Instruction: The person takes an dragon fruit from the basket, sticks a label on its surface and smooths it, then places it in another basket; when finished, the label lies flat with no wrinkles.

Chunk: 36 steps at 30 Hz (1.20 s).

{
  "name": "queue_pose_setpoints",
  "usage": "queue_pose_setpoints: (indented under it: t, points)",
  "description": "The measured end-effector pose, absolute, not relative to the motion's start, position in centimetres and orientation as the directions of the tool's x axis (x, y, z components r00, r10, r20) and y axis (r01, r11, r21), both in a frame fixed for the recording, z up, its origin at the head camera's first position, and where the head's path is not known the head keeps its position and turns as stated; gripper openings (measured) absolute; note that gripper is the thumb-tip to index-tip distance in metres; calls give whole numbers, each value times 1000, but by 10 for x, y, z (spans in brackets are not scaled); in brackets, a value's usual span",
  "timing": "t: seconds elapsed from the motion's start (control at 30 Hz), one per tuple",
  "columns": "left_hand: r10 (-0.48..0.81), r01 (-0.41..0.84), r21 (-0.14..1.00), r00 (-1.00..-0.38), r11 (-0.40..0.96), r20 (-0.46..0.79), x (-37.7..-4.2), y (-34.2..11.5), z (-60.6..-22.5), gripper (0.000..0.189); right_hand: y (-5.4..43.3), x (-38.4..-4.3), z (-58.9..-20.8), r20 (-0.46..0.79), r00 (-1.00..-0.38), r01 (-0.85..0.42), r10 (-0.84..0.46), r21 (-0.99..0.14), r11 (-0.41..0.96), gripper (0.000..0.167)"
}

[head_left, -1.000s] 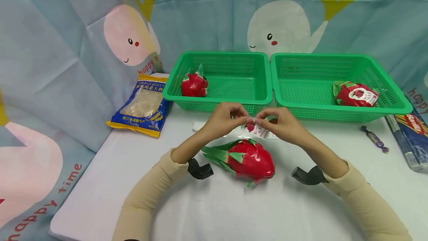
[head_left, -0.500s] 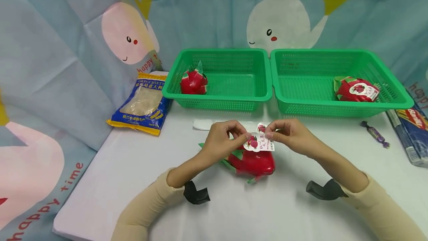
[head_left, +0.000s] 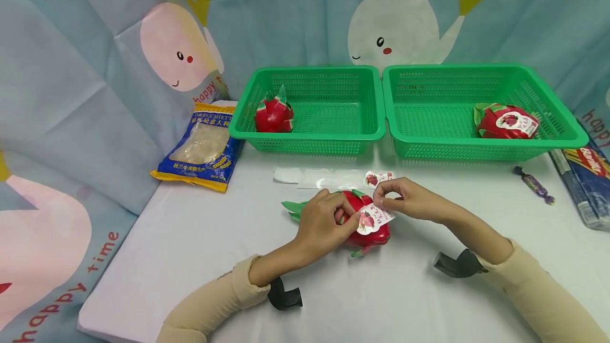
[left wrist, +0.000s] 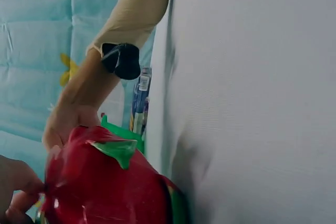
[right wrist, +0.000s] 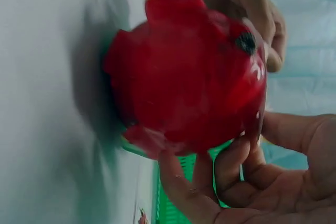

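Observation:
A red dragon fruit [head_left: 378, 238] with green leaf tips lies on the white table, its leafy end to the left. Over its top is a white sticker [head_left: 374, 218] with a dragon fruit picture. My left hand [head_left: 325, 222] pinches the sticker's left end and covers part of the fruit. At the upper right end, my right hand [head_left: 405, 199] pinches the sticker between thumb and forefinger. In the right wrist view, other fingertips [right wrist: 170, 169] of that hand meet the fruit's side. The left wrist view has the fruit [left wrist: 110, 187] filling the lower left.
Behind the fruit lies a clear backing strip [head_left: 329, 179] bearing another sticker [head_left: 378, 178]. Green baskets [head_left: 305, 143] [head_left: 476, 150] stand further back, each with a dragon fruit. A pasta bag [head_left: 197, 147] is at left; a wrapped candy [head_left: 535, 185] and a blue pack [head_left: 583, 189] are at right.
Both hands have moved the sticker from above the strip toward me and down onto the fruit. The left hand now reaches further over the fruit, and the sticker has tilted.

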<state>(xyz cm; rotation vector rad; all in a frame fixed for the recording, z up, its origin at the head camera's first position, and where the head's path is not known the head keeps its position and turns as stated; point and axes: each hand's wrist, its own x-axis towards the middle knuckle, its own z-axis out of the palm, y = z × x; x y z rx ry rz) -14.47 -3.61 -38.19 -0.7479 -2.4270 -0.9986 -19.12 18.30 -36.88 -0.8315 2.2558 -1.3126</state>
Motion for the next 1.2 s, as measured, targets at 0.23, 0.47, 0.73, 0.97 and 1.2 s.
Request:
queue_pose_setpoints:
  t: [0.23,0.47,0.73,0.97,1.2]
  points:
    - [322,627,442,-743,641,587,-145,-34,-384,20,187,-187,-388,-158,-768,-159,-621,-892,423,14]
    - [359,636,388,-731,667,581,-141,-29,-394,37,192,-181,-395,-16,-798,-214,-602,-927,308,14]
    - [480,692,444,-718,569,504,-143,-39,-400,37,196,-185,-400,-95,-764,-114,-638,-954,279,15]
    - [681,830,156,-534,535,501,-145,-58,-405,71,189,-142,-396,294,-789,-522,-539,-784,337,54]
    - [684,798,-25,-500,603,530,-146,-57,-413,82,183,-126,-406,475,-746,-663,-466,-595,455,67]
